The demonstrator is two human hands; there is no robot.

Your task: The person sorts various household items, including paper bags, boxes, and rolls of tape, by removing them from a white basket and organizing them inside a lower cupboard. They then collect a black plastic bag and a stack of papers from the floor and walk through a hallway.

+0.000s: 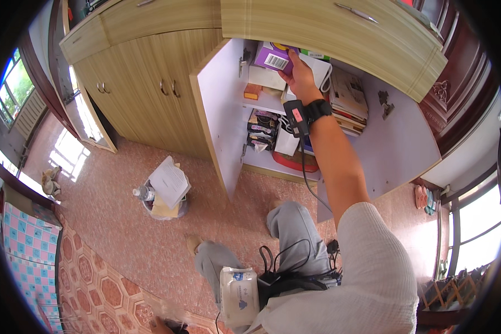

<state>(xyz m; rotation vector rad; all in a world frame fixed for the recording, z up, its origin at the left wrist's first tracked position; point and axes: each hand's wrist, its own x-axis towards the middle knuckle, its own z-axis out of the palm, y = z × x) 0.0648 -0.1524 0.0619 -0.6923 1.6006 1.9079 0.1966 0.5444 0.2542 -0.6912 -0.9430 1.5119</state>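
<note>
My right hand [298, 79] reaches into the upper shelf of an open wooden cabinet, its fingers and thumb on a purple box [275, 58] with a barcode. The box stands on a white box [267, 77]. Right of my hand are a white cable [327, 79] and a stack of papers and books [348, 94]. The shelf below holds black patterned packets [261, 125], a white box [287, 140] and a red item [294, 162]. My left hand [160, 327] is partly visible low at the bottom edge; whether it holds anything is unclear. A white soft pack [239, 296] lies by my lap.
An open cabinet door [221, 108] juts out left of the shelves. On the tiled floor stands a waste bin [167, 215] holding papers and a plastic bottle [145, 193]. A dog [51, 181] is at the far left. Slippers [425, 199] lie at the right.
</note>
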